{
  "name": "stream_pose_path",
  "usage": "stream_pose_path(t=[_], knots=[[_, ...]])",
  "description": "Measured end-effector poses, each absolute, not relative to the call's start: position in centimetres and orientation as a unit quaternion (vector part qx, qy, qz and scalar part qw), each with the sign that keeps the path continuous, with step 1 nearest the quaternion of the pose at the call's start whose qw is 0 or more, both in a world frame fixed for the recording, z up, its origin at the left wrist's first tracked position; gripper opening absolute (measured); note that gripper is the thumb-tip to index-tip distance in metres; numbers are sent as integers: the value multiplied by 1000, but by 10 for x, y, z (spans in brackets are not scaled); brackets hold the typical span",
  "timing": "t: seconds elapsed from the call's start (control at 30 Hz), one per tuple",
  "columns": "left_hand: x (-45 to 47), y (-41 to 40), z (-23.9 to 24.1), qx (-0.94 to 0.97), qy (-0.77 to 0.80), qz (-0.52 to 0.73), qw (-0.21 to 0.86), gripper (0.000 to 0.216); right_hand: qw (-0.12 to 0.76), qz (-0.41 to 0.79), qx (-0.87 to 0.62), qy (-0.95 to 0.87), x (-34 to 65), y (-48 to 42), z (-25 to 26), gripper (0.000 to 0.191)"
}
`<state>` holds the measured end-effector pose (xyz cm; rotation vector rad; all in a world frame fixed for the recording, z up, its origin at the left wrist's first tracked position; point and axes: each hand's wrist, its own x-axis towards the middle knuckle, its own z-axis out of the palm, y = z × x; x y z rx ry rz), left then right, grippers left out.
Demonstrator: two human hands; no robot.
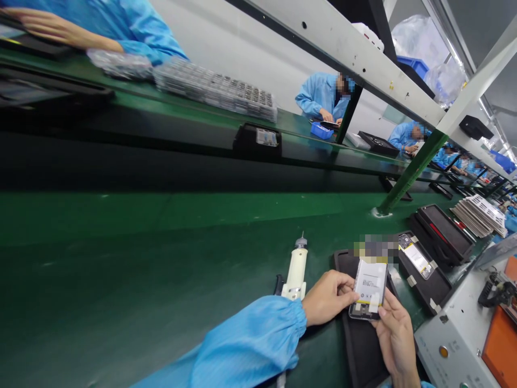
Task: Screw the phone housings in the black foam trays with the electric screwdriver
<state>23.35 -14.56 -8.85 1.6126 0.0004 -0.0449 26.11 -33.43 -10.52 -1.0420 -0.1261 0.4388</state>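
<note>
An open-backed smartphone (369,283), its white battery showing, is held between my two hands above a black foam-lined tray (359,345). The thumb and fingers of my left hand (329,296) pinch its left edge. On the lower right side, my right hand (396,326) grips it with the thumb on the near corner and fingers behind. The phone's upper end is blurred out. Just left of my left hand, a cream-coloured electric screwdriver (296,269) stands with its thin tip pointing up, its lower part hidden by my blue sleeve.
A second black tray (438,293) with another opened phone (418,258) lies to the right. Nearby are a grey control box (452,345), stacked cards (480,215) and a green post (412,172). Beyond the dark conveyor, co-workers in blue sit beside stacked clear plastic trays (218,89).
</note>
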Motion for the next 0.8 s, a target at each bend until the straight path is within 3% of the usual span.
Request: stream_pose_path(t=[0.17,0.8], knots=[[233,-146,-89,718,-3,-26,696,28,837,224,-494,-68,259,-339,-99,58],[233,-144,-86,714,-14,-36,699,36,830,258,-486,-90,256,-337,-82,60]])
